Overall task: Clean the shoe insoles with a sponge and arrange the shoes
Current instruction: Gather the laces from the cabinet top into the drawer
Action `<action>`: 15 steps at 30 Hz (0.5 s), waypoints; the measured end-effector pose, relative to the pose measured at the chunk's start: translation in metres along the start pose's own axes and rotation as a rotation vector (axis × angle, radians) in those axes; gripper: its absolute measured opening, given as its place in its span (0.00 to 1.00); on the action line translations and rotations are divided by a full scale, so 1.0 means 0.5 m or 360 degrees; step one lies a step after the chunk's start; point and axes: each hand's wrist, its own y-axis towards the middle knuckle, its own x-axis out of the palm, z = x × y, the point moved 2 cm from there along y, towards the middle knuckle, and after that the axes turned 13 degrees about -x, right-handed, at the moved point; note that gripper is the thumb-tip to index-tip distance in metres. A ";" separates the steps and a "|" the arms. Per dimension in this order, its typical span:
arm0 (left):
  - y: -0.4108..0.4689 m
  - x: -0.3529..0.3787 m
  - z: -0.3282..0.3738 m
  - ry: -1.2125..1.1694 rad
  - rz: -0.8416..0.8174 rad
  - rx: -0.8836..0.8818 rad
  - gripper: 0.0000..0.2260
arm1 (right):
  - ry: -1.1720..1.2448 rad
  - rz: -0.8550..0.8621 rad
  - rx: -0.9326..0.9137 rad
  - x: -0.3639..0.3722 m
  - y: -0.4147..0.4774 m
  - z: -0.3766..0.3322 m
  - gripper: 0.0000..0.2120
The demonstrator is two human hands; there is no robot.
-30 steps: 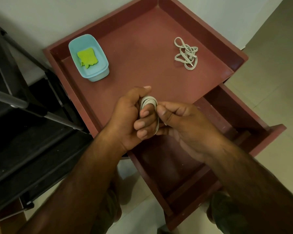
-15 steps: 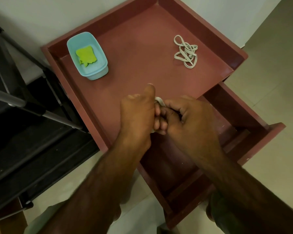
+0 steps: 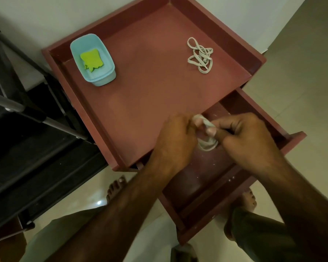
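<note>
- left grip (image 3: 175,140) and right grip (image 3: 242,137) are both clamped on one coiled shoelace (image 3: 206,146); knuckles nearly touching, coil sits in the gap between them
- left grip: fingers curled, lace looks looped round them, thumb side hidden; right grip: thumb and forefinger pinch the upper turn of the coil
- coil's long axis runs roughly away-from-me to toward-me, free loops sagging out below the pinch on the near side
- both grips hang over the open drawer (image 3: 203,178), just off the front edge of the counter (image 3: 150,95); drawer floor is directly beneath the coil, so I judge a set-down would be straight down, no reach
- second shoelace (image 3: 200,54) lies loose and tangled on the counter, well apart from the grips, roughly straight ahead of the gap between them
- green sponge (image 3: 92,60) sits inside a light blue tub (image 3: 102,82), ahead and far to the left of the grips; left grip is the nearer one, right would have to cross over
- no shoes or insoles in view; black rack (image 3: 27,148) off to the left of the left grip is the likely home for them, but the shelves read dark, can't tell contents
- my read: lace-tidying step, can't judge insole cleaning from here; any move to the sponge hinges on freeing the left grip from the coil first, since it's the closer one to the tub
</note>
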 end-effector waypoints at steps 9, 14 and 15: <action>0.007 0.167 -0.197 -0.0321 -0.0264 -0.1218 0.11 | -0.0249 -0.0612 0.0476 0.111 0.049 0.153 0.06; 0.030 0.192 -0.241 -0.0238 -0.0195 -0.1352 0.22 | -0.0458 -0.0487 0.0424 0.216 0.069 0.212 0.11; 0.033 0.191 -0.243 -0.0158 -0.0226 -0.1362 0.26 | -0.0503 -0.0441 0.0407 0.227 0.070 0.219 0.11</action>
